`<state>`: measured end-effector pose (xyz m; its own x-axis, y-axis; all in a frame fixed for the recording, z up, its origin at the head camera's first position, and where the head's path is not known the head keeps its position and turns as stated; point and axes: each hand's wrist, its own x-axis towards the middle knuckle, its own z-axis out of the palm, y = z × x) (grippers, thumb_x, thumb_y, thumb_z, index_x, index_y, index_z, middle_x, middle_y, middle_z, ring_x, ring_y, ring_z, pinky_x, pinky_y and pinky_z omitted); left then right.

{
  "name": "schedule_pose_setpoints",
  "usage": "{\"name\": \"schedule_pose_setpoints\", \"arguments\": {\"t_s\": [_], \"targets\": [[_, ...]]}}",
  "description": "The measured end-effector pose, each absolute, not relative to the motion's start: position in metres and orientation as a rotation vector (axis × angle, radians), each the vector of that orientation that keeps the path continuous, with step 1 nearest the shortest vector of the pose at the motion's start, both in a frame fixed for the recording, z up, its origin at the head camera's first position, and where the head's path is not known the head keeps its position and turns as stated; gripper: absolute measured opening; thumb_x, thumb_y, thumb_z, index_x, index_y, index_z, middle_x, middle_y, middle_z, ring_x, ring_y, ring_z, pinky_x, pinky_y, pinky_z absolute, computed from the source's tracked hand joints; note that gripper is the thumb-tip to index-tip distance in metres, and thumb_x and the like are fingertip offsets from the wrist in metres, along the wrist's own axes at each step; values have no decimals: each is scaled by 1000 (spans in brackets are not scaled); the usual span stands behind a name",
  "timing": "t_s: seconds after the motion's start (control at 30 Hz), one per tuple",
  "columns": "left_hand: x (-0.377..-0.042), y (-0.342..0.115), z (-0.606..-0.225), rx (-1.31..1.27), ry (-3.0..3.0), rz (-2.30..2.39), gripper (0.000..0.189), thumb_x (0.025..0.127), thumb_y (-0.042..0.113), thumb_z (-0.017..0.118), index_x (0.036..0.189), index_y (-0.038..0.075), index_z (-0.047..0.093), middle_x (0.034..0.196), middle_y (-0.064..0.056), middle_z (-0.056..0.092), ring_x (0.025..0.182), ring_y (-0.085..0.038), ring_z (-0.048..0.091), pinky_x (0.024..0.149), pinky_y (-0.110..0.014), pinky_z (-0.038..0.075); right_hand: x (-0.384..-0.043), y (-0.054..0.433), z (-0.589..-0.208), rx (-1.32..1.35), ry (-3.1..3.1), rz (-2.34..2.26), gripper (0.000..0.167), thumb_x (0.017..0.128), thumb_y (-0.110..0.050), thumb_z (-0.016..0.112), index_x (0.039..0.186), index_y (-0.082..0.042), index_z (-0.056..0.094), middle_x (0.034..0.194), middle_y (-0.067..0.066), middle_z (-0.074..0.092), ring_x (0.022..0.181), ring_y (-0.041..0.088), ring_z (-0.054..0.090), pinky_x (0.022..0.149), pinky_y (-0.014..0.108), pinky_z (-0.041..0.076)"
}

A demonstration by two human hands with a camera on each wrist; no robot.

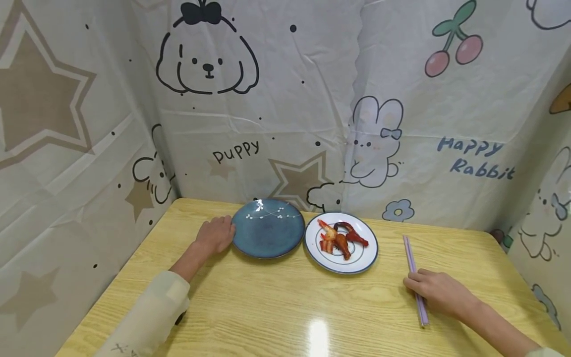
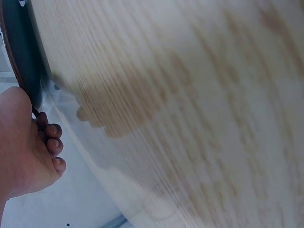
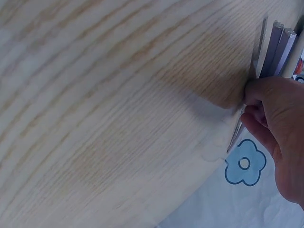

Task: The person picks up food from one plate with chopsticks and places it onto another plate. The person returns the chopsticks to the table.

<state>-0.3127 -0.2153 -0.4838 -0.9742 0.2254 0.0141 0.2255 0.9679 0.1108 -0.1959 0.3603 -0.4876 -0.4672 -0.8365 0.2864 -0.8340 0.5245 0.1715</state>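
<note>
A round blue plate (image 1: pixel 268 235) with white blossoms lies at the far left of the table. At its left edge, my left hand (image 1: pixel 215 234) pinches the rim; the left wrist view shows the thumb at the rim of the dark plate (image 2: pixel 26 57) and the fingers curled below. Over on the right, my right hand (image 1: pixel 439 290) grips a pair of purple chopsticks (image 1: pixel 410 254) around the middle. The chopsticks (image 3: pixel 276 52) lie side by side, pointing away from me, close to the tabletop. Part of them is hidden by the fingers.
Right beside the blue plate stands a white plate (image 1: pixel 363 258) with blue rings, bearing several reddish food pieces, among them a drumstick (image 1: pixel 342 246). Printed cloth (image 1: pixel 285 124) walls the wooden table (image 1: pixel 267 302) at the back and both sides.
</note>
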Motion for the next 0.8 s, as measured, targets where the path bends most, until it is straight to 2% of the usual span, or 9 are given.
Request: {"name": "schedule_pose_setpoints", "arguments": {"t_s": [0.03, 0.1, 0.13, 0.33, 0.57, 0.73, 0.8], "targets": [[-313, -215, -484, -356, -3116, -176, 34, 106, 24, 34, 109, -4, 53, 99, -19, 59, 97, -39, 57, 80, -54, 44, -196, 360, -487, 1399, -2438, -11, 15, 93, -6, 54, 85, -18, 50, 76, -13, 37, 65, 4, 35, 52, 20, 34], [-312, -216, -485, -354, -3121, -179, 35, 106, 24, 34, 110, -4, 53, 100, -19, 59, 98, -39, 57, 81, -54, 44, -197, 360, -486, 1413, -2444, -17, 23, 77, -1, 63, 84, -18, 49, 76, -13, 37, 64, 4, 35, 52, 20, 34], [-312, -216, -485, -356, -3124, -178, 35, 106, 24, 34, 110, -5, 53, 100, -19, 59, 98, -39, 57, 81, -54, 44, -197, 360, -485, 1418, -2443, -21, 24, 76, -1, 63, 83, -18, 49, 76, -13, 36, 64, 4, 35, 51, 20, 34], [-313, -215, -484, -364, -3107, -164, 34, 106, 24, 34, 107, -4, 53, 96, -19, 58, 94, -38, 57, 79, -54, 44, -198, 361, -487, 1417, -2432, -38, 24, 74, -1, 63, 83, -18, 48, 76, -13, 37, 63, 5, 37, 50, 21, 35], [-312, -213, -483, -360, -3110, -158, 35, 106, 25, 33, 107, -4, 53, 100, -20, 60, 98, -40, 57, 81, -55, 44, -197, 362, -488, 1414, -2447, -34, 18, 80, -5, 60, 84, -18, 48, 76, -12, 37, 64, 5, 37, 51, 20, 34], [-311, -213, -482, -356, -3110, -174, 34, 106, 24, 34, 108, -3, 53, 100, -19, 60, 98, -39, 58, 81, -54, 44, -195, 360, -488, 1398, -2451, -14, 20, 80, -4, 63, 84, -18, 49, 77, -13, 35, 64, 4, 35, 51, 19, 32], [-311, -213, -482, -354, -3109, -181, 33, 106, 24, 35, 108, -3, 54, 99, -19, 60, 97, -39, 58, 81, -54, 44, -194, 359, -489, 1382, -2449, -11, 13, 91, -7, 56, 85, -17, 50, 77, -12, 35, 65, 5, 36, 51, 19, 33]]}}
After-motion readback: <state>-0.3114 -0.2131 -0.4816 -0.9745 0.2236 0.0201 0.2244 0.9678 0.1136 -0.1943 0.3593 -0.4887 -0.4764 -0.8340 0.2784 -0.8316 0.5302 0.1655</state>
